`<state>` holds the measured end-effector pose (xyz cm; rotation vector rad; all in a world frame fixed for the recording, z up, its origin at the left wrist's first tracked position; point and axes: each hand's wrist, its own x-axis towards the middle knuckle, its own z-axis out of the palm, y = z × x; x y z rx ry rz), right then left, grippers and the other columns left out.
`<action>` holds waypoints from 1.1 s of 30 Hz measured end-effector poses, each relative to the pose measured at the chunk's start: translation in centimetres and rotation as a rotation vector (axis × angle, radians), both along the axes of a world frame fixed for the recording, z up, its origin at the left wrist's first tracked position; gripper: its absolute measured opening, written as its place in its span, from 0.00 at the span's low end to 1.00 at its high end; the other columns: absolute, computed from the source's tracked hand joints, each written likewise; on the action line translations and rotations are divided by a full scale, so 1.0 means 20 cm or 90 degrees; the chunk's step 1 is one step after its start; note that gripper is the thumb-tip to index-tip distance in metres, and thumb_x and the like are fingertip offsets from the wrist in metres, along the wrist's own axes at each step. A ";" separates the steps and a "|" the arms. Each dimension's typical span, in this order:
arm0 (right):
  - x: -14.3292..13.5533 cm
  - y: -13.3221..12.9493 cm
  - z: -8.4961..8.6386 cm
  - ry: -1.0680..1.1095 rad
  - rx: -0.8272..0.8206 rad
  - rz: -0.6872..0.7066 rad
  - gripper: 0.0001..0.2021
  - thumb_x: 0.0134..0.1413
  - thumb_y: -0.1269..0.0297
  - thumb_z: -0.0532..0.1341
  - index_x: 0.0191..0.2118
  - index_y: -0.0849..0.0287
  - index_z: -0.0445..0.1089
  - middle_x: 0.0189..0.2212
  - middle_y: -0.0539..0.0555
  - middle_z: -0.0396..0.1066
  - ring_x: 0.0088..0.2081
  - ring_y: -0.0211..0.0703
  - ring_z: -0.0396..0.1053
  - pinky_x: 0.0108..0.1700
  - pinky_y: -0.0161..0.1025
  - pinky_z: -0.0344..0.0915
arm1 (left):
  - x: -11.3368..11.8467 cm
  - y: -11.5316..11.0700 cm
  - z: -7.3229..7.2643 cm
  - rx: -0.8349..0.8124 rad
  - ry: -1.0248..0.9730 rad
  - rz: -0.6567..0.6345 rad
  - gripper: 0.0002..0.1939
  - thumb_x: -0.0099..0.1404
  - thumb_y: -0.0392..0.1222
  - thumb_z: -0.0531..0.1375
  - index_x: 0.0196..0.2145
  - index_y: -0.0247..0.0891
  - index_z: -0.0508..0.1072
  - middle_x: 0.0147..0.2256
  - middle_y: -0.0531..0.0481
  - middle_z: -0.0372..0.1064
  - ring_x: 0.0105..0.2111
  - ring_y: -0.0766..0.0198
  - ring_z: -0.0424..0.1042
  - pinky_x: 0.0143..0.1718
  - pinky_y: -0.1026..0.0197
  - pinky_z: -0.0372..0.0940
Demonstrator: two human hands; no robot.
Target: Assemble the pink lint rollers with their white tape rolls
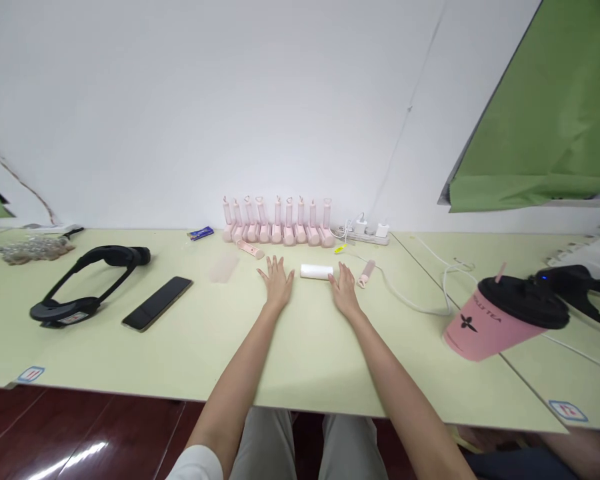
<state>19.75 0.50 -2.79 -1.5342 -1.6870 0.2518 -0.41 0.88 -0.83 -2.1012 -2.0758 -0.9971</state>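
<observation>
Looking through the head view, I've got my left hand (279,283) flat on the table, fingers spread, holding nothing. My right hand (345,290) is also empty, fingers slightly apart, thumb right by the white roll (317,271) at frame center.

The person is wearing a white sleeve (197,465) ending around the left elbow and plain, pale greyish trousers (267,445); the left hand (277,287) and right hand (345,293) are showing bare.
</observation>
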 end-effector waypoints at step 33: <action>0.08 0.02 0.06 0.131 0.098 0.019 0.18 0.41 0.69 0.54 0.42 0.56 0.68 0.40 0.56 0.65 0.45 0.50 0.64 0.49 0.45 0.59 | 0.07 0.00 0.12 0.142 0.123 -0.048 0.29 0.54 0.48 0.57 0.53 0.42 0.59 0.58 0.41 0.48 0.59 0.43 0.40 0.53 0.30 0.25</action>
